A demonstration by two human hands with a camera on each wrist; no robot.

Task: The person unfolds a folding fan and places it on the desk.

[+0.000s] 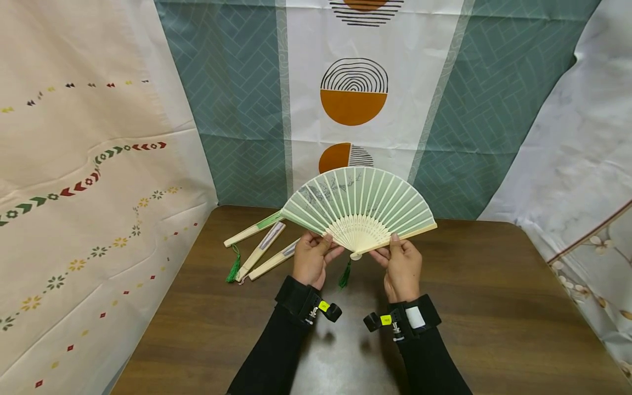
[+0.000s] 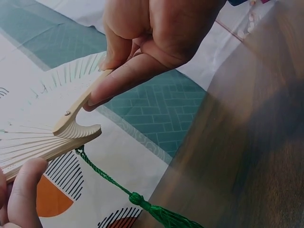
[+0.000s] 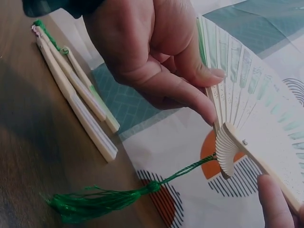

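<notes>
A pale green folding fan point(image 1: 365, 203), spread wide with its ribs upward, is held above the table by both hands. My left hand point(image 1: 308, 263) pinches its left edge stick near the base. On the opposite side, my right hand point(image 1: 402, 269) pinches the right edge stick between thumb and fingers. In the left wrist view the right hand point(image 2: 161, 33) appears at the top; in the right wrist view the left hand point(image 3: 147, 52) does. A green tassel point(image 3: 95, 202) hangs from the fan's pivot end. Grey branch-like print shows on the fan's left part.
Three folded fans lie left of the hands on the brown table point(image 1: 474, 307): a green-tipped fan point(image 1: 254, 229), a middle fan point(image 1: 261, 249) and a lower fan point(image 1: 274, 260). Another green tassel point(image 1: 234, 269) lies by them. A patterned cloth point(image 1: 242, 109) hangs behind the table.
</notes>
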